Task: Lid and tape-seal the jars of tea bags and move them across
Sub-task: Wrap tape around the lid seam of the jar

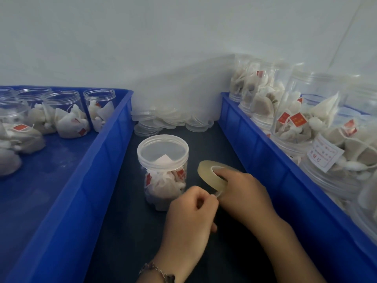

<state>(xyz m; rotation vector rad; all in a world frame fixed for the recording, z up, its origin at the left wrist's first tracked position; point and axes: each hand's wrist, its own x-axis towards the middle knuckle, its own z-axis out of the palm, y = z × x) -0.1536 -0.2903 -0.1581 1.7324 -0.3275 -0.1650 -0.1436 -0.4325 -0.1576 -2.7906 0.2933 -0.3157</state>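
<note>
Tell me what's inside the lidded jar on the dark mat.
The lidded jar holds white tea bags with red tags. The left hand covers its lower right side.

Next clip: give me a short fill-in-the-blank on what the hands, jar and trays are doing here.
1. The right hand holds a roll of clear ____.
2. The left hand pinches the roll's loose ____.
3. The clear plastic jar of tea bags on the dark table has its lid ____.
4. Jars in the left blue plastic tray have no ____.

Missing: tape; end; on; lids
</note>
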